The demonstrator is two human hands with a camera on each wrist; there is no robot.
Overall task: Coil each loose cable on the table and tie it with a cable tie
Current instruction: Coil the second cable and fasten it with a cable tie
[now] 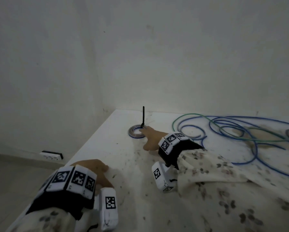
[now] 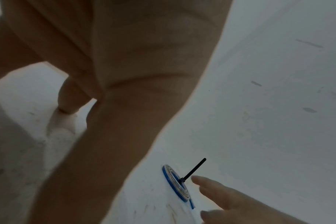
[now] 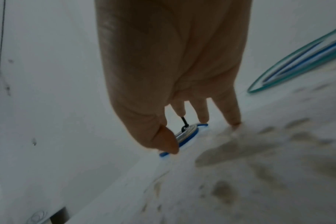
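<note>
Stained white table [image 1: 123,173] occupying lower frame; coil [image 1: 135,131], tie [image 1: 143,117] standing upright, lying centre. Right hand [image 1: 151,138] touching it with spread, straight fingers. Left hand [image 1: 96,171] resting flat, lower left. Loose cables [image 1: 241,131] sprawling right.

Smudged matt white table [image 1: 117,164], glossy plastic-sheathed coiled cable [image 1: 135,132], matt black cable tie [image 1: 143,116].
</note>
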